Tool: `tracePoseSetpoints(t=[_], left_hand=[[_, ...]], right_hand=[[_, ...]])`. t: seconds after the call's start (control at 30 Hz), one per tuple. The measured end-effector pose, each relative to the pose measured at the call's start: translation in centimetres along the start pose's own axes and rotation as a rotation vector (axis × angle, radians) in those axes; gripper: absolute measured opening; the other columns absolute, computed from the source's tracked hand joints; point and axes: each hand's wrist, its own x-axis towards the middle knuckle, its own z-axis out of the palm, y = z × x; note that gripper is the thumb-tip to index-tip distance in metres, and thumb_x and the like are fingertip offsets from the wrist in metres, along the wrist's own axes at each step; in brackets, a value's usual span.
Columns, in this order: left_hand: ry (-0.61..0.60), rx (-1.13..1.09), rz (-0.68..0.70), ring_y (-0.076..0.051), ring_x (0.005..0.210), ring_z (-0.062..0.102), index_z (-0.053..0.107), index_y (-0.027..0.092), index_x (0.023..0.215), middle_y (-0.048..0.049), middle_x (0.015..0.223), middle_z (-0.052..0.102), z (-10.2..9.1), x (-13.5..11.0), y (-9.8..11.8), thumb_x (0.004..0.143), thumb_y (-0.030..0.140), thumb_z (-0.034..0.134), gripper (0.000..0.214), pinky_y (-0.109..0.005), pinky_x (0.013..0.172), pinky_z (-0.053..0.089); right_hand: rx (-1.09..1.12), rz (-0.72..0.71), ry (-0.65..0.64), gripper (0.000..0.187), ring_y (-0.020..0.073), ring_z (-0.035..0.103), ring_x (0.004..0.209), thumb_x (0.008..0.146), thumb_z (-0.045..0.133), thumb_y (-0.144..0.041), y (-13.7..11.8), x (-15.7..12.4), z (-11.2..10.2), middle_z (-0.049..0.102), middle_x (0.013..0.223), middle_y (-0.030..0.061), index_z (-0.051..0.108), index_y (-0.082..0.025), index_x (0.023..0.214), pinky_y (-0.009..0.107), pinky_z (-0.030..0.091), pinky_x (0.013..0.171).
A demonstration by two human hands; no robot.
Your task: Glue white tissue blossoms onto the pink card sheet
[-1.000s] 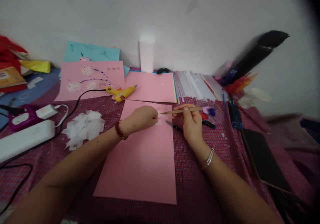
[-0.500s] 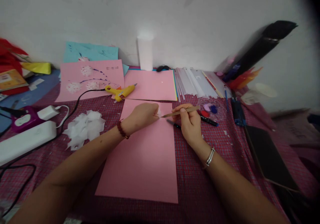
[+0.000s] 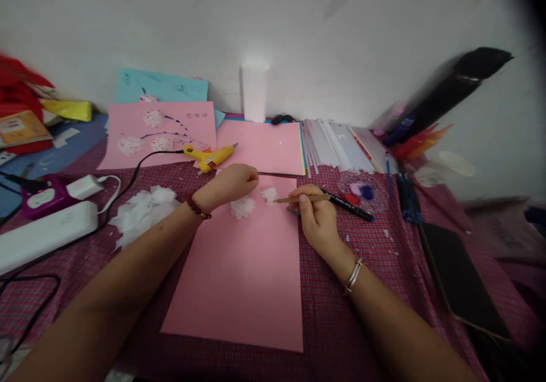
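Near the centre of the frame, a slim wooden stick is pinched between the thumb and fingers of the person's right hand. Its long axis runs nearly level across the frame, the narrow tip pointing left at a small white paper cluster; whether they touch is unclear. The stick looks light, stiff and dry, best held like a pencil, well back from the tip. The cluster seems soft and easily crushed, so better lifted by its base. It sits on the upper part of a pink sheet, right of another white cluster. The left hand is at the sheet's upper left, fingers curled out of sight; I cannot tell whether it pinches anything. A checked cloth covers the counter.
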Motion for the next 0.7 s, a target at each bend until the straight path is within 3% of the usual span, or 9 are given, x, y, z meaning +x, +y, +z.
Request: tracePoseSetpoints(t=[0.17,0.27,0.37,0.5,0.7], left_hand=[[0.011,0.172,0.016,-0.013,0.059,0.048,0.059,0.013,0.067,-0.0066,0.068,0.063,0.1,-0.3,0.7,0.078,0.018,0.041,0.022,-0.028,0.057,0.029],[-0.002,0.208,0.045,-0.014,0.059,0.047,0.06,0.013,0.068,-0.0067,0.069,0.063,0.1,-0.5,1.0,0.078,0.016,0.04,0.022,-0.028,0.056,0.028],[0.01,0.212,0.062,-0.015,0.061,0.049,0.061,0.014,0.07,-0.0072,0.071,0.064,0.2,-0.7,0.8,0.078,0.016,0.039,0.023,-0.028,0.057,0.028],[0.026,0.223,0.07,-0.017,0.065,0.052,0.062,0.013,0.073,-0.0083,0.075,0.066,0.4,-0.6,0.5,0.079,0.017,0.04,0.024,-0.028,0.058,0.03],[0.024,0.197,0.077,-0.018,0.07,0.056,0.065,0.013,0.076,-0.0092,0.079,0.068,1.0,-0.4,0.4,0.079,0.017,0.04,0.025,-0.028,0.061,0.034]], right_hand=[[-0.093,-0.166,-0.07,0.018,0.019,0.057,0.085,0.094,0.039,-0.022,-0.3,0.2,0.0,0.059,0.087,0.005,0.057,-0.022,0.091,0.035,0.046,0.076],[-0.094,-0.19,-0.087,0.018,0.0192,0.057,0.086,0.093,0.039,-0.023,-0.3,0.2,0.1,0.059,0.088,0.0051,0.057,-0.023,0.091,0.036,0.046,0.077],[0.01,-0.069,-0.03,0.02,0.0178,0.058,0.079,0.093,0.041,-0.028,-0.2,0.1,0.2,0.06,0.087,0.0045,0.059,-0.022,0.091,0.035,0.048,0.072],[0.323,0.182,0.16,0.018,0.0146,0.06,0.067,0.092,0.044,-0.035,0.3,0.1,0.2,0.063,0.084,0.0027,0.058,-0.022,0.09,0.031,0.052,0.062],[0.49,0.305,0.266,0.017,0.0143,0.062,0.064,0.089,0.048,-0.037,1.2,0.6,0.1,0.064,0.083,0.0017,0.054,-0.022,0.089,0.033,0.055,0.061]])
